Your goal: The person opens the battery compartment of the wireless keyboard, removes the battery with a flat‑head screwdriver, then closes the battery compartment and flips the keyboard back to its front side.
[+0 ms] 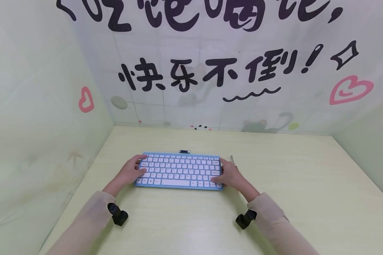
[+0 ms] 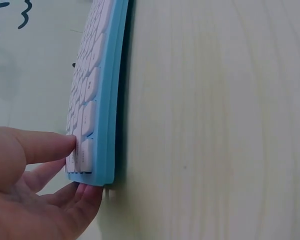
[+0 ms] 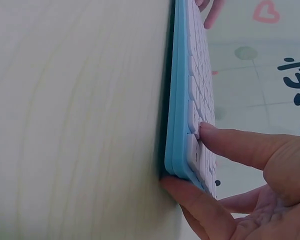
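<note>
A light blue keyboard (image 1: 178, 171) with white keys lies between both hands over the table. My left hand (image 1: 129, 172) grips its left end, the thumb on the keys and other fingers around the edge. At the opposite end, my right hand (image 1: 231, 174) holds it the same way. Seen from the left wrist, the thumb of the left hand (image 2: 35, 175) presses the key tops, with fingertips at the keyboard's (image 2: 107, 100) end. In the right wrist view, one finger of the right hand (image 3: 260, 185) curls beneath the keyboard's (image 3: 177, 110) corner.
Just behind the keyboard lies a small dark stick-shaped object (image 1: 184, 152). A thin metallic object (image 1: 232, 160) lies beside the right hand, partly hidden by it. Printed cloth walls (image 1: 191, 106) enclose the pale wooden table (image 1: 178, 223) at the back and sides.
</note>
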Demonstrator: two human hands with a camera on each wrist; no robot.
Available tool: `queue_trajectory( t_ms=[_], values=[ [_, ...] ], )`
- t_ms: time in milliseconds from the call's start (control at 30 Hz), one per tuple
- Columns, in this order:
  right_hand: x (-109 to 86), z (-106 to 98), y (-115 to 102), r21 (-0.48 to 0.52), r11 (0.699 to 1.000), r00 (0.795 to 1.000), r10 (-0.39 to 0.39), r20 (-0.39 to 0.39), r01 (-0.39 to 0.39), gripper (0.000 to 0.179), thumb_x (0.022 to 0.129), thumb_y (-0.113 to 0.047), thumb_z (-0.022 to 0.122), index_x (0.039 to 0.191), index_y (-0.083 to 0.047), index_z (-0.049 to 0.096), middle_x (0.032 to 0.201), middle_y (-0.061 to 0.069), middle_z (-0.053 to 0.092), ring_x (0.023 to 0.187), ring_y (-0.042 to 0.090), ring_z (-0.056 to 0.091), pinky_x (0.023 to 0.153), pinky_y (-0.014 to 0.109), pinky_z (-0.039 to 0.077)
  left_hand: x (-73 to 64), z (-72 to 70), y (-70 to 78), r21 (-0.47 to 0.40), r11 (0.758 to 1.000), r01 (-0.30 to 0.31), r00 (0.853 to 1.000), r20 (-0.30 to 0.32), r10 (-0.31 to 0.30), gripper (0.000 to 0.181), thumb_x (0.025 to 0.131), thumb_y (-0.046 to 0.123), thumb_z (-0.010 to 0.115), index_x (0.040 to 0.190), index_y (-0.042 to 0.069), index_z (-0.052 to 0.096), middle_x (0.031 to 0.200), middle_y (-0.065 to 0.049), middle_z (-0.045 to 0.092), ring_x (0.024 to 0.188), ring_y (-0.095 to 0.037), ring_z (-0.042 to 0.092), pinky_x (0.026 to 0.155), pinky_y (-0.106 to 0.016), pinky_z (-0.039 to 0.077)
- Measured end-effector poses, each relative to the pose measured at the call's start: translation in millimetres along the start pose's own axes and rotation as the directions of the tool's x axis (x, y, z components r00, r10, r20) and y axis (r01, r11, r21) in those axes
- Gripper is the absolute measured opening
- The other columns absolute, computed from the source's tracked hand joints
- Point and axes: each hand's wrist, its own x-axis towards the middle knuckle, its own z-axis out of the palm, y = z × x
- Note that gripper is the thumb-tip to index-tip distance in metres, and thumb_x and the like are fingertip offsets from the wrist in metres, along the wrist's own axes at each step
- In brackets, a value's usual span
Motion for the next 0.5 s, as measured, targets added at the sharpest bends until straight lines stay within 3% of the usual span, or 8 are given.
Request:
queue_trajectory(
  t_ms=[267, 500],
  values=[
    [0.6, 2.0, 0.7, -0.081, 0.997, 1.0, -0.007, -0.018, 0.005, 0.089, 0.074, -0.013, 0.077, 0.141, 0.007, 0.022, 0.128, 0.023, 0.045, 0.094, 0.024, 0.051, 0.058, 0.026, 0.05, -3.9, 3.8, 2.3, 0.06, 0.998, 0.008, 1.0, -0.024, -0.007, 0.053, 0.09, 0.006, 0.055, 0.139, 0.007, 0.035, 0.128, -0.02, 0.035, 0.099, -0.032, 0.043, 0.081, -0.041, 0.043],
    [-2.8, -0.4, -0.2, -0.05, 0.999, 1.0, 0.002, -0.024, -0.004, 0.087, 0.075, -0.013, 0.076, 0.141, 0.005, 0.023, 0.125, 0.023, 0.045, 0.106, 0.027, 0.05, 0.078, 0.034, 0.05, -4.9, -0.5, 0.4, 0.053, 0.999, -0.004, 1.0, 0.0, 0.004, 0.052, 0.09, 0.008, 0.056, 0.138, 0.007, 0.036, 0.128, -0.021, 0.037, 0.102, -0.033, 0.044, 0.084, -0.042, 0.043]
  ],
)
